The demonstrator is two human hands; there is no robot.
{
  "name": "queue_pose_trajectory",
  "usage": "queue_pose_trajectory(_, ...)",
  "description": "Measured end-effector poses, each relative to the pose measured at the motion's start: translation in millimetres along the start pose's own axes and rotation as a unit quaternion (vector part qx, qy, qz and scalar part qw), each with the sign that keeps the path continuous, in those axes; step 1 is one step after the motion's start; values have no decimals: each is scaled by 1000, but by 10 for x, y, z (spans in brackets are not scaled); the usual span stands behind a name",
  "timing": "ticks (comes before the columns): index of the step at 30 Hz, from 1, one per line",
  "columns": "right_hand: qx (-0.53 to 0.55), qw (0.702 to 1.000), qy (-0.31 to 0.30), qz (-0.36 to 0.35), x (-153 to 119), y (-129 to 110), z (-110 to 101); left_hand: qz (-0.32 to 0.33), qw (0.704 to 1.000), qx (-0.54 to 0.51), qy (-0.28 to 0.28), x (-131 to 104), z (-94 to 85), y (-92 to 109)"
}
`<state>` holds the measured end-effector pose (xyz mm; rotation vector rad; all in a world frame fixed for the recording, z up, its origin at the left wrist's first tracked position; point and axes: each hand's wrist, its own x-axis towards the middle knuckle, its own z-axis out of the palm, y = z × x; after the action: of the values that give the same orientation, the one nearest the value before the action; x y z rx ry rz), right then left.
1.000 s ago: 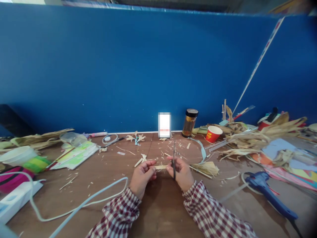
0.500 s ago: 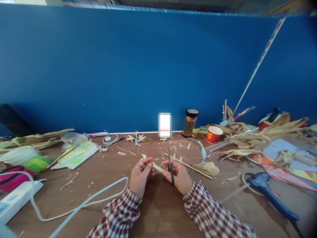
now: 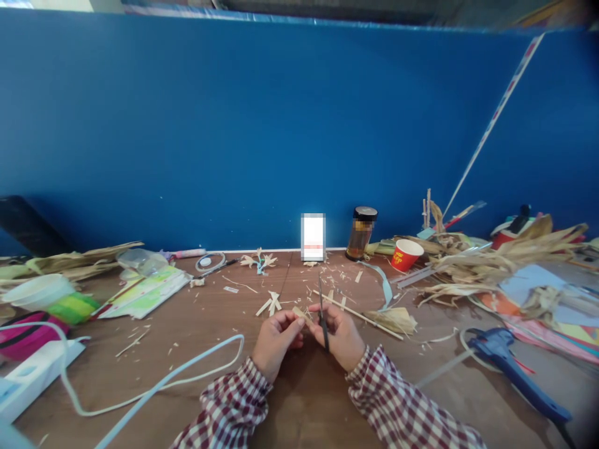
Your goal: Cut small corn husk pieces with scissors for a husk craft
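Pale, straw-like material, a short strip (image 3: 299, 313), sits between the two hands just above the brown bench (image 3: 299, 405), near the middle of the view. The left hand (image 3: 278, 342) has its grip closed, thumb pressed over the near end against curled fingers, which presumably steadies so small a piece without covering much of it. The right hand (image 3: 344, 337) is folded around dark scissors (image 3: 324, 329), blades pointing up and away; its thumb and fingertips meet the strip's other end or come very close, and I cannot tell which. Holding the tool upright in the palm likely leaves those fingertips free for fine handling without setting it down. Both checked sleeves (image 3: 412, 399) rest low toward the bench, which probably steadies the wrists. Just beyond the hands lie a few cut pieces (image 3: 270, 304) and a thin stick (image 3: 360, 316), close enough to reach easily. The glue gun (image 3: 519, 371) lies on its side to the right, within reach but apart from the working spot, while dry husks (image 3: 505, 252) are heaped farther back. The red paper cup (image 3: 407, 255) and lidded jar (image 3: 359, 246) stand near the blue panel (image 3: 281, 125), perhaps so that neither gets knocked by an elbow.
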<state>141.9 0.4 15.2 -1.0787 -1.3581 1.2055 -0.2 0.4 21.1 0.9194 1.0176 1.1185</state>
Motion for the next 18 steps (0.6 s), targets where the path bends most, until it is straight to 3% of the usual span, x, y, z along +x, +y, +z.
queue_pose_trajectory(3, -34, 999, 5, 8, -8, -10, 6, 9, 1000, -8, 9, 14, -26, 23)
queue_pose_trajectory(5, -78, 996, 30, 8, -12, -23, -17, 28, 999, -5, 44, 47, -85, 70)
queue_pose_trajectory(9, -233, 968, 81, -36, -21, -78, -115, 111, 975, -1, 190, 160, -278, 200)
queue_pose_trajectory(12, -331, 939, 82, -40, -26, -124, -180, 131, 958, 20, 254, 225, -398, 262)
queue_pose_trajectory(18, -382, 921, 71, -33, -35, -92, -217, 127, 961, 54, 240, 256, -458, 199)
